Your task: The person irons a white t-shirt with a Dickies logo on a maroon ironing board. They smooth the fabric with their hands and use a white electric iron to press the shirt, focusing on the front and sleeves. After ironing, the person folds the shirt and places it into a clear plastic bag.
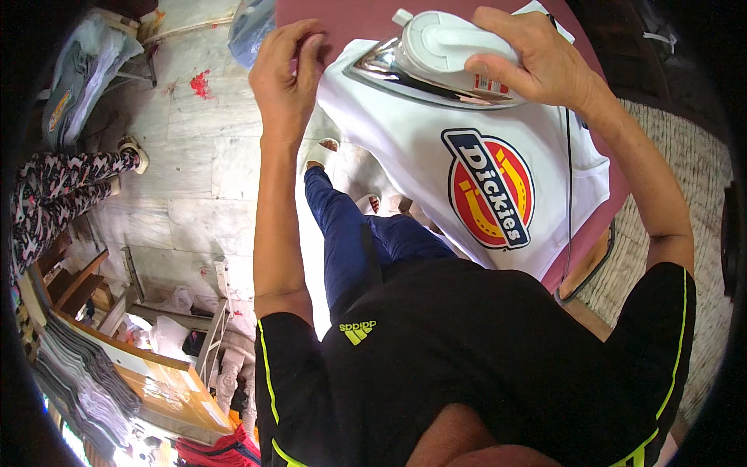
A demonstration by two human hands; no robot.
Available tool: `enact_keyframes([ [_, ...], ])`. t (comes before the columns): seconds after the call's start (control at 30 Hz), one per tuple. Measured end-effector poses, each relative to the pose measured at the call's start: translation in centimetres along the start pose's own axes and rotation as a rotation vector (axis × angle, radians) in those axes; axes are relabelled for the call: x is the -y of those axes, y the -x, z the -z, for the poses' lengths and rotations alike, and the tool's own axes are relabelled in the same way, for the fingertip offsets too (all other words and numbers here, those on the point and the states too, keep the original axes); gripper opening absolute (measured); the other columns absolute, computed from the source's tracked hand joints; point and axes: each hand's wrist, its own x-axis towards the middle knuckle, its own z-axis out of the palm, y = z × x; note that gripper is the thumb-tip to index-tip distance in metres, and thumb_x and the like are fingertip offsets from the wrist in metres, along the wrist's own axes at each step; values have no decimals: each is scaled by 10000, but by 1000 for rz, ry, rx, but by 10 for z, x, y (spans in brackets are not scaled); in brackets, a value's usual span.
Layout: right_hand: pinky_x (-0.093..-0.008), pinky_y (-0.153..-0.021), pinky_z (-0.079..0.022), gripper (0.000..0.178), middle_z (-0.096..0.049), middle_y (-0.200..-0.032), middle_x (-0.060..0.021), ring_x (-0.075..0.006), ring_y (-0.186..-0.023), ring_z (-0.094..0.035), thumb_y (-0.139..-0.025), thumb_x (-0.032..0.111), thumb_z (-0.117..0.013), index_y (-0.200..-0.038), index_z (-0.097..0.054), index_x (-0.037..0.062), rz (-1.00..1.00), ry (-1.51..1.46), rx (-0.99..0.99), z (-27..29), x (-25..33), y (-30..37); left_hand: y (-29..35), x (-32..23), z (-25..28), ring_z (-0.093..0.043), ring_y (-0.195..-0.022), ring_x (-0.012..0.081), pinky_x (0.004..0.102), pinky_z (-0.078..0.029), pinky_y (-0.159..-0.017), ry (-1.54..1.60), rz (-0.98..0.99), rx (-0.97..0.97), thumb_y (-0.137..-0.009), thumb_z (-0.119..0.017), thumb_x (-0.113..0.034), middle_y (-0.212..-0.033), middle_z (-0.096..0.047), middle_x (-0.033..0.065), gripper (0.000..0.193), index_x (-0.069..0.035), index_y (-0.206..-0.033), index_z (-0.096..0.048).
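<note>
My right hand (537,58) is wrapped round the handle of a white iron (443,43) with a chrome soleplate, its tip toward the left. The iron rests on a white T-shirt (397,140) with a big red, yellow and dark blue printed emblem. The shirt is spread over a maroon padded ironing board (358,17), its lower part hanging toward me. My left hand (288,74) hovers by the shirt's left edge, fingers loosely curled and thumb apart, nothing visible in it. A thin black cord (569,194) runs down across the shirt's right side.
Another person's patterned trouser legs (58,191) show at the far left on the pale tiled floor (210,148). Bagged garments (89,78) sit at the upper left. Stacked grey cloths (78,381) and a wooden table (167,389) are at the lower left. Red scraps (201,83) lie on the floor.
</note>
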Motion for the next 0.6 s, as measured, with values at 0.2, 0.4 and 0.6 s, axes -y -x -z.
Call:
enact_keyframes([
  [0.2,-394,-534,-473,296,-592,-668,-194,-354,-607,-648,-869,282,-694,-840,-581,11,-20,-28,-49,-10,11,-20,34,15,17,-641,-920,140,269,-527,-805,-18,103,-152,-946,-617,-25,-1033,-675,97,168,10,-1096,-684],
  [0.4,-447,-621,-502,326,-636,-734,-235,-412,-685,-654,-885,319,-660,-877,-605,-2,-17,-46,-66,-11,19,-33,44,-18,12,-624,-940,159,287,-494,-855,220,302,-331,-1011,-511,-128,-1010,-651,104,241,27,-1099,-671],
  [0.6,-489,-693,-510,403,-662,-827,-275,-436,-772,-660,-908,405,-617,-937,-627,3,-193,2,-169,12,-2,-1,59,-94,-23,-596,-838,243,330,-469,-798,258,80,-16,-976,-476,-74,-913,-634,135,191,21,-910,-628],
])
